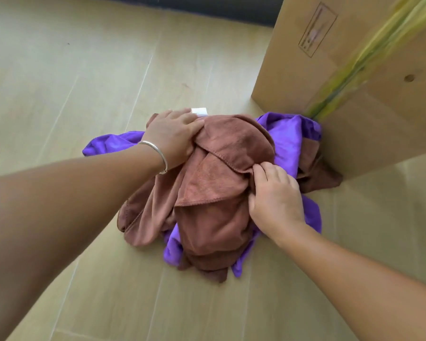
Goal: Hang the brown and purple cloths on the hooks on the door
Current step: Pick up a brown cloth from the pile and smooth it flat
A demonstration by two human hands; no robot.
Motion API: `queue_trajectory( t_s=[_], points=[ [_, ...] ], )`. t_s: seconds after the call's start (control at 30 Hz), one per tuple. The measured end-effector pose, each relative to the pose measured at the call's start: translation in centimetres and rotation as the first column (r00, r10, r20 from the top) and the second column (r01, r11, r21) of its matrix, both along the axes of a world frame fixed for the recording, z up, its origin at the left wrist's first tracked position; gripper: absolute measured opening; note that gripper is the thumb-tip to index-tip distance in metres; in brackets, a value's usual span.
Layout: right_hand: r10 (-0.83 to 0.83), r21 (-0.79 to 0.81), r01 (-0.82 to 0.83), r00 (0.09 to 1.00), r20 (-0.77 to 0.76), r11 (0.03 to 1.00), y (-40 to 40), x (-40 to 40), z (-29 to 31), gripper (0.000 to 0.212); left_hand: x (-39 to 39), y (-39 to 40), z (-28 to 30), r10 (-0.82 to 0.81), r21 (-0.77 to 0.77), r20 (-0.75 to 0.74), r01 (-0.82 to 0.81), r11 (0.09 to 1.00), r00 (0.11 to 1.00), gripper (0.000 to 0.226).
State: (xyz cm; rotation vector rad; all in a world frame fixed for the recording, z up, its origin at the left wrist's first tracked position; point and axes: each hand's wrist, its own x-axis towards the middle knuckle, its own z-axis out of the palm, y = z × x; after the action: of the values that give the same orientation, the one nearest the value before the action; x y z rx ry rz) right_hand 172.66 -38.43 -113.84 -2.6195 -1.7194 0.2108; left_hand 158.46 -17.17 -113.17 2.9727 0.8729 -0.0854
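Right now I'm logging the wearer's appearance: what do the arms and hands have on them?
Both forearms are bare, with no sleeves or gloves in view. The left hand has a thin silver bangle at its wrist; the right hand wears nothing.

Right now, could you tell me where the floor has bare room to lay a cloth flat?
Bare floor lies left of and beyond the cloth pile, and along the near edge. It is crowded on the right, where the cardboard box meets the pile.
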Motion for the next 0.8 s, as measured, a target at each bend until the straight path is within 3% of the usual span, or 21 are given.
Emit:
queue_trajectory(
  t_s=[0.1, 0.23, 0.4, 0.63, 0.8],
  points=[
    [0.06, 0.057, -0.062, 0.998, 0.029, 0.996, 0.0, 1.8, 1.0, 0.02, 1.1, 0.5, 0.6, -0.002, 0.03, -0.09, 0.005, 1.0, 0.996, 0.036],
    [0.073, -0.083, -0.069, 0.996, 0.056, 0.994, -1.2, 2.9, 5.0, 0.014, -0.5, -0.4, 4.3, 0.033, -0.009, -0.079, -0.034, 0.999, 0.996, 0.036],
    [0.09, -0.146, -0.076, 0.991, 0.095, 0.986, -1.8, 2.4, 15.0, 0.014, -5.2, -2.4, 13.7, 0.099, -0.024, -0.066, -0.101, 0.995, 0.993, 0.035],
    [0.284, -0.117, -0.27, 0.95, 0.127, 0.956, 2.7, -1.5, 30.4, 0.021, -14.2, -4.0, 28.7, 0.296, 0.002, -0.067, -0.296, 0.955, 0.953, 0.022],
    [0.432, -0.057, -0.428, 0.89, 0.149, 0.902, 7.3, -7.5, 39.7, 0.025, -22.8, -4.8, 37.4, 0.49, 0.055, -0.016, -0.489, 0.871, 0.872, 0.019]
  ],
)
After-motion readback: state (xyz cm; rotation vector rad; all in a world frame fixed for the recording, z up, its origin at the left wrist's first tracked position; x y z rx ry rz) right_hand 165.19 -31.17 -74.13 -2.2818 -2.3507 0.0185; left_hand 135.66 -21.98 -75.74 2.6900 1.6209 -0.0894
